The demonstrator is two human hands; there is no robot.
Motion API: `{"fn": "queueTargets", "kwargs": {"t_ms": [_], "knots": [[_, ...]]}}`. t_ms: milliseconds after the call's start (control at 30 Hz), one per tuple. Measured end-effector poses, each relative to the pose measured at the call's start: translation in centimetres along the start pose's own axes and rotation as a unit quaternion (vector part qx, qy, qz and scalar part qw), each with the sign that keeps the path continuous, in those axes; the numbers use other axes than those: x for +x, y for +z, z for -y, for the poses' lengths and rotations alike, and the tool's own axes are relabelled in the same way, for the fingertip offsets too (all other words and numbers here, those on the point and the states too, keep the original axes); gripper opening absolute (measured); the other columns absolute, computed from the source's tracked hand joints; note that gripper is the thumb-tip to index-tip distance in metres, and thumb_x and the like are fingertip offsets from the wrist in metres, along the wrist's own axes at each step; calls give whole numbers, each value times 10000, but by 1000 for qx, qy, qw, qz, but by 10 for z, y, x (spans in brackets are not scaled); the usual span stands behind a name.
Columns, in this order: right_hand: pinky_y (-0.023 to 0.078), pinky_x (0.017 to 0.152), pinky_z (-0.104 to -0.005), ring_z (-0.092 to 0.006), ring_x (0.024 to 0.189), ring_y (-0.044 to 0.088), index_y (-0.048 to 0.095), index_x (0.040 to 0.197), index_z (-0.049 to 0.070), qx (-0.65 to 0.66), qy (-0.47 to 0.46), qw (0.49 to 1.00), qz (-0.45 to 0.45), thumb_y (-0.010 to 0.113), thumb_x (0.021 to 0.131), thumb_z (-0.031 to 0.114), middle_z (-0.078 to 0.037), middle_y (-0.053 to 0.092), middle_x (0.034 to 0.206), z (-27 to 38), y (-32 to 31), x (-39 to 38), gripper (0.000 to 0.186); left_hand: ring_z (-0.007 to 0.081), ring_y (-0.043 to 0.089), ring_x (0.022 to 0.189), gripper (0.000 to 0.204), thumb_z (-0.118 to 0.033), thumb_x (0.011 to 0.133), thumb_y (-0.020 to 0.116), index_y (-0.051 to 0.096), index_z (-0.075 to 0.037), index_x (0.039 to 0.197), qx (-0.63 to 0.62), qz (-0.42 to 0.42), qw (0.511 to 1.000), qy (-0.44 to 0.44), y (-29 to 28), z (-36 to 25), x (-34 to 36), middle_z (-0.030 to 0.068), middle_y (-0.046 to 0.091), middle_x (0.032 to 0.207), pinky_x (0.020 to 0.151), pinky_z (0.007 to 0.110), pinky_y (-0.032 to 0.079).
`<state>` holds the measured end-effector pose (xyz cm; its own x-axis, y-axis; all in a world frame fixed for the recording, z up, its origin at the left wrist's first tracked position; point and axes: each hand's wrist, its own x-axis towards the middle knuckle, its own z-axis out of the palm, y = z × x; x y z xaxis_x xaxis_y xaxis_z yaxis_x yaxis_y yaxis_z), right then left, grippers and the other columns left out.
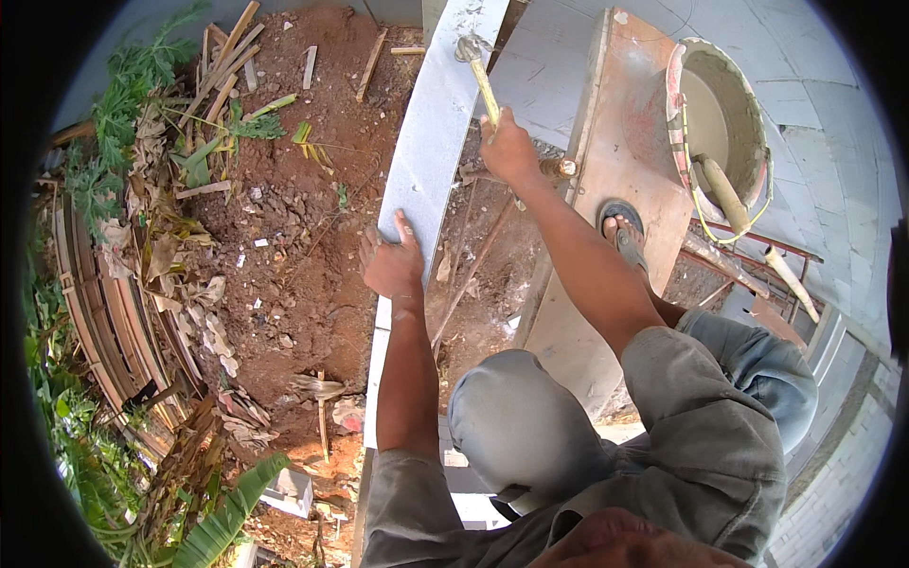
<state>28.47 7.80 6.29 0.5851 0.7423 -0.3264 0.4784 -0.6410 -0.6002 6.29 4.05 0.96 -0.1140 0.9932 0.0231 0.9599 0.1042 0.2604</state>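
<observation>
My right hand (509,147) is wrapped round the pale handle of a hammer (486,90). The hammer's head is over the far part of a narrow, white-grey block wall (426,151), touching it or just above; I cannot tell which. On the same wall, closer to me, rests my left hand (393,260), open with its fingers apart. Its fingers lie over the left edge and top of the blocks, and it holds nothing.
My sandaled foot stands on a wide plank (644,123) at the right. Beside it, a mortar-crusted bucket (686,151) holds grey mix and a round-handled tool (721,194). Left of the wall, far below, lie reddish soil (312,208), wood scraps, stacked boards (104,303) and plants.
</observation>
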Motion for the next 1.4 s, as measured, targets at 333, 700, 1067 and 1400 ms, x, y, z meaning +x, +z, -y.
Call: {"fn": "queueTargets", "kwargs": {"t_ms": [333, 700, 1067, 1400], "knots": [[477, 836, -551, -514, 934, 608, 471, 1116, -52, -24, 17, 1000, -1, 377, 1008, 390, -350, 627, 932, 12, -7, 42, 464, 336, 607, 984, 589, -570, 912, 476, 631, -11, 1015, 7, 29, 999, -13, -7, 1, 1, 147, 646, 1046, 836, 442, 479], [488, 746, -507, -460, 840, 643, 511, 1041, -50, 15, -13, 999, -49, 458, 993, 339, -283, 643, 826, 2, -18, -51, 396, 334, 610, 1004, 583, -597, 897, 466, 634, -53, 1024, 2, 46, 999, -26, -8, 8, -1, 156, 651, 1048, 860, 443, 472], [522, 659, -486, -409, 736, 660, 585, 980, 7, -258, -64, 928, 260, 592, 901, 332, -218, 650, 753, -91, -24, -252, 334, 342, 602, 1112, 842, -781, 859, 341, 570, -34, 1175, -39, 259, 965, 22, -3, 27, 22, 167, 616, 1179, 897, 462, 495], [505, 701, -498, -393, 779, 651, 580, 1016, 49, -149, -176, 908, 349, 609, 879, 280, -204, 652, 798, -64, 89, -255, 269, 388, 466, 1260, 1108, -869, 772, 334, 488, 107, 1275, -51, 305, 945, 104, 27, 50, 33, 249, 479, 1292, 1035, 497, 400]]}}
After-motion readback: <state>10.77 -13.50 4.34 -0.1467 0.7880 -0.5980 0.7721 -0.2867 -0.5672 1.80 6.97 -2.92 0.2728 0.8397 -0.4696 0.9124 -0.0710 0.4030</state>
